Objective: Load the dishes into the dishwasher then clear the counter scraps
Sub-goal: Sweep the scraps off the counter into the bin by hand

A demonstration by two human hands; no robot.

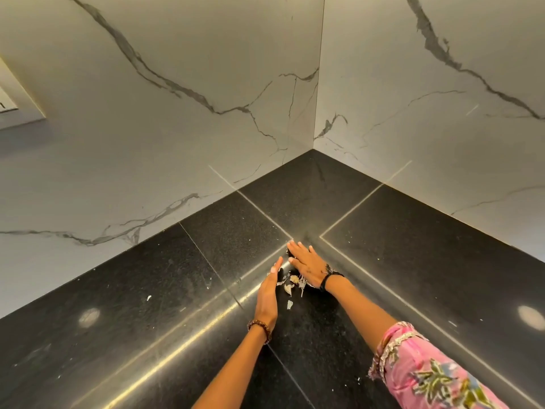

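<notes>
Scraps point(292, 283) look like papery garlic or onion skins plus a few small bits, lying on the black granite bench point(413, 261) between the two hands, well out from the marble wall corner point(315, 143).

Left hand point(267, 296): fingers straight and together, standing on edge like a dam beside the pile. Holds nothing.
Right hand point(306, 265): flat, palm down, fingers straight and slightly spread, covering the far side of the pile. Not pinching anything that I can see.

Handling, my read:
- Near weightless, thin, brittle. Will flutter or scatter with a fast sweep.
- Polished stone is slick, so the scraps slide easily. Sweep, don't pick one by one.
- No real grip point. Best to rake them together with the hand edges, then scoop between both palms or slide them off the bench edge into a cupped hand.

Stray flecks at point(290, 304) and point(149, 297) sit outside the hands and need a second pass.

Dishwasher and dishes not in view.
</notes>
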